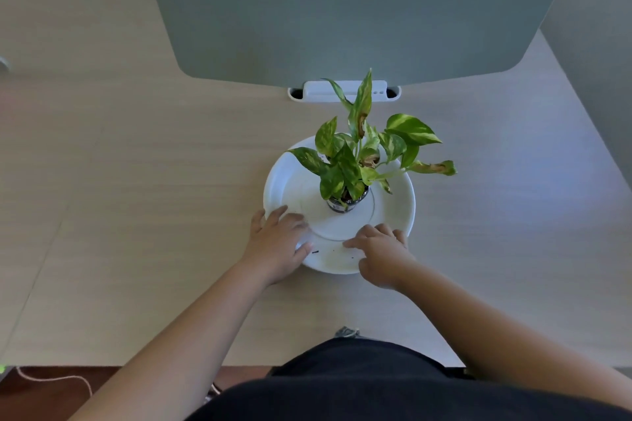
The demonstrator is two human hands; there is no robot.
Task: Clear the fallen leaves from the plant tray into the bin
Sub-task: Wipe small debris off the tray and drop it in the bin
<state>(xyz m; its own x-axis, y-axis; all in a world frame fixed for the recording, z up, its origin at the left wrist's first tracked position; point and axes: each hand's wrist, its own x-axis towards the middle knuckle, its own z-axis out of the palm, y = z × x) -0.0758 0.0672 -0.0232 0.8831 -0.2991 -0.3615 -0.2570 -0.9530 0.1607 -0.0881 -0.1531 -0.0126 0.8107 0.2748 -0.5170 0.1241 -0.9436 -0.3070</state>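
Observation:
A round white plant tray (396, 212) sits on the wooden desk, with a small dark pot (345, 204) of green and yellow leaves (355, 154) at its middle. My left hand (278, 243) rests on the tray's near left rim, thumb over the edge, gripping it. My right hand (379, 255) lies on the near right part of the tray, index finger stretched left along the inner ring. A tiny dark scrap (315, 252) and faint specks lie on the near rim between my hands. No bin is in view.
A grey divider panel (342, 20) stands behind the tray on a white clamp (342, 92). The light wooden desk (136, 181) stretches left and right. A white cable (58, 379) lies on the floor at bottom left.

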